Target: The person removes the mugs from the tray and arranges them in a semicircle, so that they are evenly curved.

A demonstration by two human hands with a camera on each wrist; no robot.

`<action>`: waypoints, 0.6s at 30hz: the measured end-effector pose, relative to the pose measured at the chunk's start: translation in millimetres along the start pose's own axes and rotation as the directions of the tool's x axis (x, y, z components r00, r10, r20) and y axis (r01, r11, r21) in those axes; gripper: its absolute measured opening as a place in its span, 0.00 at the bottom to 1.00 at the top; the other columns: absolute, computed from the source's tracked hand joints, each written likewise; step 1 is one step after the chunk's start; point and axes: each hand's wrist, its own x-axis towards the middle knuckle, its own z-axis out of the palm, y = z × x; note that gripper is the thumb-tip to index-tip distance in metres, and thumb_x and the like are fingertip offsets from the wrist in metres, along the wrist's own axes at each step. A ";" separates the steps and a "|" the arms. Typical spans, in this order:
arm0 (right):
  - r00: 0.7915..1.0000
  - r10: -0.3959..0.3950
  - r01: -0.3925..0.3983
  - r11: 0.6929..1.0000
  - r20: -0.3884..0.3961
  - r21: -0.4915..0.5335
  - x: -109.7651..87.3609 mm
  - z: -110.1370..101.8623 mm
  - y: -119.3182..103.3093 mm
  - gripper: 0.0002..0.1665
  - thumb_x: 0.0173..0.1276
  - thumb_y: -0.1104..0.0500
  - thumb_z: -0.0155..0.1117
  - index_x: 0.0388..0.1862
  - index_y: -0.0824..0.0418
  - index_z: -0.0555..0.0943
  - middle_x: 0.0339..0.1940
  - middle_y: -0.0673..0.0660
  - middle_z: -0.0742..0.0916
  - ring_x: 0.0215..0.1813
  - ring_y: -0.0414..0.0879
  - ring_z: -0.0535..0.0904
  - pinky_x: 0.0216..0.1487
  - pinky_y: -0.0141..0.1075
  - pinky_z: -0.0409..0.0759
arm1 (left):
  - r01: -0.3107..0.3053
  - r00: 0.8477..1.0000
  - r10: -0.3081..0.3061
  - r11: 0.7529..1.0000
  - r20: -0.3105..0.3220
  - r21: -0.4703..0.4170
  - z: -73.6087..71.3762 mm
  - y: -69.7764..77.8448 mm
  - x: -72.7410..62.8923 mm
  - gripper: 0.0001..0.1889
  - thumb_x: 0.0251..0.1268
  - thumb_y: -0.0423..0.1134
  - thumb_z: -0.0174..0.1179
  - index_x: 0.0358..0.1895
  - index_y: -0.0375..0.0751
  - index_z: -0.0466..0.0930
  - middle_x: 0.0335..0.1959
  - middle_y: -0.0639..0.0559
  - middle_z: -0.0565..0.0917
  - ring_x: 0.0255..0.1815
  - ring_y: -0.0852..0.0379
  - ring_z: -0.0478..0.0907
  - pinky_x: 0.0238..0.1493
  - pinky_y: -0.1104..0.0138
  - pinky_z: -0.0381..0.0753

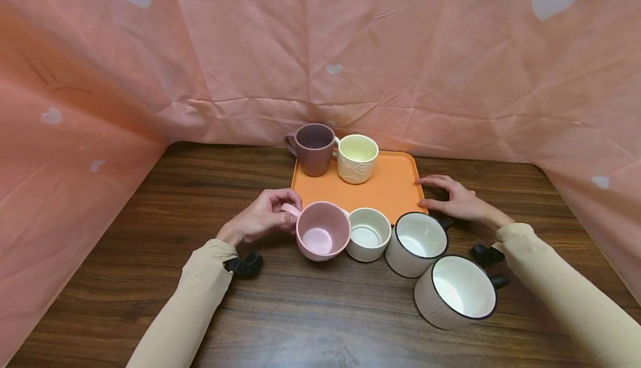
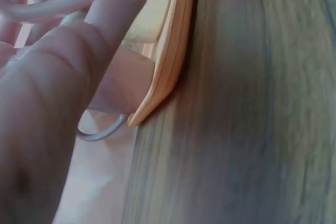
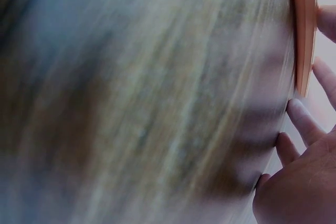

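My left hand (image 1: 265, 215) pinches the handle of a pink mug (image 1: 323, 226) at the tray's front left; whether the mug touches the surface below cannot be told. The left wrist view shows the fingers around that handle (image 2: 58, 3). At the right end of an orange tray (image 1: 395, 190), my right hand (image 1: 458, 202) rests its fingertips against the rim, fingers spread. In the right wrist view, that hand (image 3: 310, 166) touches the tray's edge (image 3: 304, 35). On the tray's back left stand a purple mug (image 1: 315, 156) and a cream mug (image 1: 356, 165) with raised flowers.
Beside the pink mug is a small white ribbed cup (image 1: 368, 240). Two white mugs with black rims, a nearer mug (image 1: 445, 304) and a farther mug (image 1: 410, 256), stand to its right. A pink cloth (image 1: 360, 39) hangs behind the brown wooden table (image 1: 300, 312).
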 end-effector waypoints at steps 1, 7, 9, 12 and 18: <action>1.000 -0.001 0.001 1.000 -0.001 0.000 -0.4 0.3 0.3 0.35 0.71 0.47 0.68 0.73 0.53 0.72 0.78 0.69 0.65 0.77 0.73 0.57 0.60 0.85 0.44 | 0.001 1.000 -0.001 1.000 -0.004 0.001 -0.7 -0.4 0.5 0.13 0.62 0.22 0.57 0.42 0.46 0.80 0.39 0.52 0.80 0.37 0.62 0.81 0.38 0.69 0.87; 1.000 0.005 -0.005 1.000 -0.007 -0.009 -1.3 1.1 1.1 0.35 0.71 0.46 0.68 0.73 0.52 0.72 0.78 0.68 0.65 0.77 0.73 0.57 0.60 0.84 0.45 | 0.027 0.999 -0.027 1.000 -0.026 -0.009 -7.3 -4.5 -1.7 0.10 0.68 0.24 0.60 0.44 0.45 0.80 0.41 0.51 0.81 0.37 0.59 0.83 0.39 0.66 0.88; 1.000 0.002 -0.002 1.000 -0.009 -0.012 -0.9 1.0 0.9 0.35 0.70 0.46 0.68 0.73 0.52 0.72 0.78 0.68 0.66 0.77 0.73 0.58 0.59 0.84 0.45 | 0.037 0.999 -0.036 0.999 -0.029 0.009 -8.9 -4.8 -2.8 0.10 0.68 0.25 0.61 0.45 0.43 0.80 0.41 0.50 0.81 0.38 0.59 0.84 0.40 0.65 0.88; 1.000 -0.003 0.003 1.000 -0.013 -0.012 -0.8 0.7 0.1 0.35 0.70 0.47 0.68 0.73 0.52 0.73 0.78 0.68 0.66 0.77 0.73 0.58 0.59 0.83 0.46 | 0.041 0.999 -0.040 0.998 -0.024 0.049 -11.0 -4.6 -3.2 0.09 0.68 0.23 0.59 0.48 0.35 0.79 0.42 0.50 0.82 0.40 0.59 0.84 0.42 0.64 0.89; 1.000 -0.008 0.008 1.000 -0.015 -0.005 -1.3 1.4 0.7 0.35 0.70 0.47 0.69 0.73 0.52 0.73 0.77 0.68 0.66 0.77 0.72 0.59 0.61 0.83 0.48 | 0.007 1.000 -0.005 0.987 -0.008 0.161 -13.4 -3.3 2.4 0.14 0.65 0.21 0.55 0.53 0.20 0.73 0.41 0.51 0.83 0.39 0.61 0.83 0.41 0.67 0.87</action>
